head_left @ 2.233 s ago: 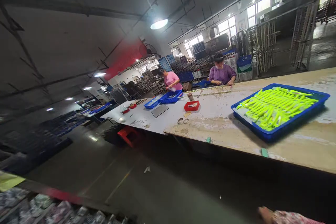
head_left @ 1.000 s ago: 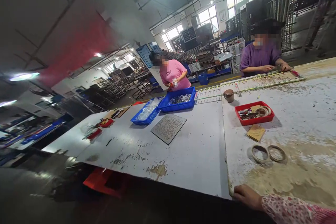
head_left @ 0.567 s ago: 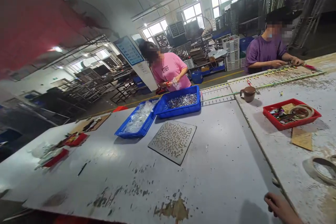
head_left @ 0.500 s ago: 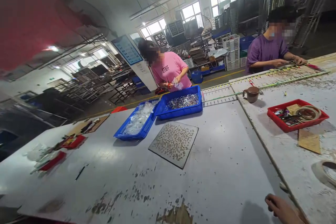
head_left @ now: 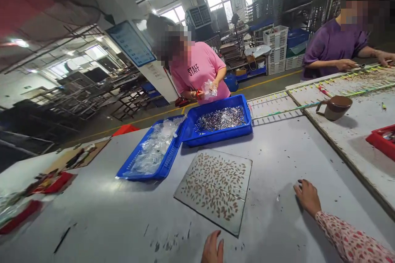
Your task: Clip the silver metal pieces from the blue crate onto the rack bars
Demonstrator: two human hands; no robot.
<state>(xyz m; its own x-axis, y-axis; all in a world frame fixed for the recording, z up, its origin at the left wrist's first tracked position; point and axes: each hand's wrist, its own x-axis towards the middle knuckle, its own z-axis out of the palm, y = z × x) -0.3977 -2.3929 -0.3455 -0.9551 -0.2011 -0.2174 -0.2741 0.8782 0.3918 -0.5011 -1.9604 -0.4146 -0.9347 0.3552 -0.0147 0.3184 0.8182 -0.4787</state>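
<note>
My left hand (head_left: 212, 248) shows at the bottom edge, thumb apart from the fingers and nothing in it, just below the near corner of a flat grey square board (head_left: 189, 203). Many small brown leaf-shaped marks or pieces dot that board. To its right, my right hand (head_left: 308, 197) is low over the white table (head_left: 271, 156), loosely bent with thumb and fingers apart, holding nothing. Behind the board are a blue tray (head_left: 216, 135) of small shiny pieces and a blue basket (head_left: 165, 164) of clear plastic bags.
Across the table a person in pink (head_left: 200, 70) holds clear plastic and a red-handled tool. Another in purple (head_left: 330, 49) works at a long rack strip (head_left: 277, 104). A brown cup (head_left: 338, 107) and a red tray (head_left: 378, 139) stand right. A raised edge (head_left: 345, 154) divides the tables.
My view has moved closer to the board and trays. My left hand has come into view at the bottom. My right hand has moved forward and left over the table.
</note>
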